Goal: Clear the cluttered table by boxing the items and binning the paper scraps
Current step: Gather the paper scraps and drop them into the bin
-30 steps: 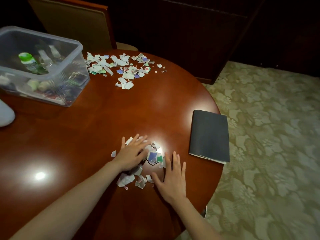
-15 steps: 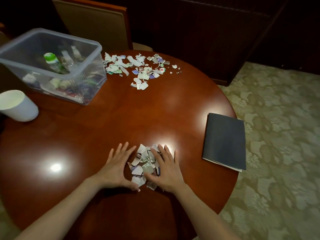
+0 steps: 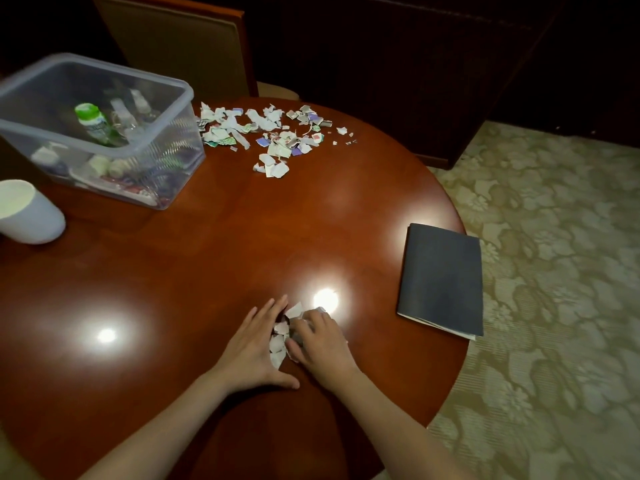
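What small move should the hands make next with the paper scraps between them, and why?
Probably scoop and lift. The left hand lies flat against the near heap of scraps, and the right hand curls its fingers over it, so the heap looks gathered tight. A second pile waits by the plastic box.

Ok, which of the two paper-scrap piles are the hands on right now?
The small near pile, squeezed between the left hand and right hand. The larger pile beside the clear box lies spread out, untouched.
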Demonstrator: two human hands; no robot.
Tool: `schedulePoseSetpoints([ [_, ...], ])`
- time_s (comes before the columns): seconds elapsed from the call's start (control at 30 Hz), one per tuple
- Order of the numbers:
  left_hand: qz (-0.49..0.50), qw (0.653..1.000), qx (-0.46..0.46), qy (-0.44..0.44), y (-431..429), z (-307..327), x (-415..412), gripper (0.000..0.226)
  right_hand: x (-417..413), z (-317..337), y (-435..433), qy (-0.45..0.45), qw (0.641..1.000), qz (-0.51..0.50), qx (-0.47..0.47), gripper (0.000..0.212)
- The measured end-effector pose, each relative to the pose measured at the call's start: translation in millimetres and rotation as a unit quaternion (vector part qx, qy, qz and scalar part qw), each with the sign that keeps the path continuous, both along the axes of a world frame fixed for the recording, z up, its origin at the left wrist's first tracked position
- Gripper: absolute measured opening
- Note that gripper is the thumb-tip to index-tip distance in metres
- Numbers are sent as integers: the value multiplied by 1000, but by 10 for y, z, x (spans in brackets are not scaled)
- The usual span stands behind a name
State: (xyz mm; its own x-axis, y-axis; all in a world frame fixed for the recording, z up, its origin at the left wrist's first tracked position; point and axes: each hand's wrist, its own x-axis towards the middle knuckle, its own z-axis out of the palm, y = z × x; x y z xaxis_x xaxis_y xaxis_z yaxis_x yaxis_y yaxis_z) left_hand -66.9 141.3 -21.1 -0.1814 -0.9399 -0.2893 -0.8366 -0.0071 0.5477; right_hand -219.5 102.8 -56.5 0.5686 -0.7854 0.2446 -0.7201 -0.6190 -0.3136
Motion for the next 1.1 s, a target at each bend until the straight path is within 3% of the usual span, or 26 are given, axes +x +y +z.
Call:
schedulePoseSetpoints([
  [0.2,96,995,8,42,89,75,-278,134,117,221,-171,-44,997,-33,-47,16],
  [0.4,98,994,-24,37,15,27,-472,136,27,338,-144,-152,974,-148,81,36],
  [0.57,107,992,-59,26,-89,-84,-631,128,-185,331,-90,-153,936,-243,202,31],
  [0.77,59,993,-106,10,-180,-139,-829,89,-268,337,-18,-161,937,-213,225,27],
  [0.93,78,981,-175,-14,-202,-239,-855,53,-227,362,-7,-191,930,-244,198,21],
  [1.1,32,991,-120,-46,-232,-158,-852,39,-240,448,-16,-162,938,-254,172,16],
])
